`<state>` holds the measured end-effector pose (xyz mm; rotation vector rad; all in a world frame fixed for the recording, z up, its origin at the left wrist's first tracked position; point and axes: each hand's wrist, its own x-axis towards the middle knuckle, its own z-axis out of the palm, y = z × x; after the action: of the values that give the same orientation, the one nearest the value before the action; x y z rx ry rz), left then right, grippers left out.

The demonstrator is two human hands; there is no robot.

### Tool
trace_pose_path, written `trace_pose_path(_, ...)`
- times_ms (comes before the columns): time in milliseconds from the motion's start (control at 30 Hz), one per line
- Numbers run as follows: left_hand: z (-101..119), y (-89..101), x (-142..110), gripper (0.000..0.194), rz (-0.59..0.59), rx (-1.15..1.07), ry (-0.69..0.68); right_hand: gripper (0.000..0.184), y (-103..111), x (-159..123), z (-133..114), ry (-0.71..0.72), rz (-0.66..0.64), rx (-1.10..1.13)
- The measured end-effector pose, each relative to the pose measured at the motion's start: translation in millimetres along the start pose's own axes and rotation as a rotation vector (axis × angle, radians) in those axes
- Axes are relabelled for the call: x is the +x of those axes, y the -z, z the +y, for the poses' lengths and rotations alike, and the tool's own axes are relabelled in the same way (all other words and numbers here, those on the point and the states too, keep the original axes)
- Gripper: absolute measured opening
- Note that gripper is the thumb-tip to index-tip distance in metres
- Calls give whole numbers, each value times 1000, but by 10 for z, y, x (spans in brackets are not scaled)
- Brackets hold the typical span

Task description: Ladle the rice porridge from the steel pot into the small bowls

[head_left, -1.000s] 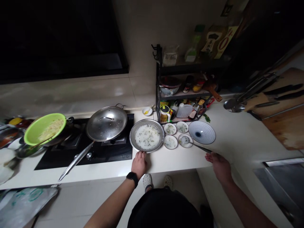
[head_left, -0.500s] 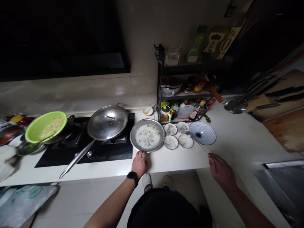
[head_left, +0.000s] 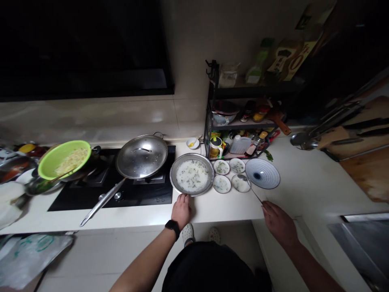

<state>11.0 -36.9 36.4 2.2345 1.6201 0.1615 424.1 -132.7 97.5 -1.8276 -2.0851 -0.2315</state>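
Note:
My left hand (head_left: 181, 211) has its fingers closed on the near rim of a wide metal basin (head_left: 174, 187), which holds white liquid with chopped greens. Between the fingers of my right hand (head_left: 278, 221) is the thin handle of a long-handled spoon (head_left: 257, 197). Its head rests over the near right small bowl (head_left: 242, 189), which has white liquid in it. Beside that bowl are the near left small bowl (head_left: 221, 191), the far left small bowl (head_left: 221, 160) and the far right small bowl (head_left: 237, 159), all with white liquid and greens.
A patterned blue-white bowl (head_left: 267, 172) stands at the right. Left of the basin, a lidded pan (head_left: 142, 158) sits on the black stove (head_left: 152, 194), its handle past the counter edge. A green basin (head_left: 48, 162) is farther left. Behind stands a spice rack (head_left: 234, 126).
My right hand has moved slightly left and nearer, bringing the spoon's head from the small bowls' edge to over the near right bowl. My left hand stays at the basin's rim.

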Motion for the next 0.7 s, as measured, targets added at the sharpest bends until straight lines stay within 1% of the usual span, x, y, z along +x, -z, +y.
trace_pose_path(100,-18,-3,-6,65,-1,-4,-4,30,6,8,-12,12,-31,-29)
trace_pose_path(233,-40,-8,-9,65,-5,-6,-11,30,-32,8,-16,18,32,-48)
trace_pose_path(367,-52,-3,-9,65,-10,-12,-22,31,-61,27,-45,-37,42,-17)
trace_pose_path(500,-55,10,-7,65,-14,-14,-21,33,-23,50,-104,-119,30,76)
trace_pose_path(567,-56,15,-6,64,-21,-16,-23,37,6,69,-151,-233,30,153)
trace_pose_path(600,-57,16,-6,64,-25,-17,-24,40,15,91,-183,-324,41,205)
trace_pose_path(700,-63,12,-5,65,-25,-22,-25,48,-6,252,-345,-701,103,450)
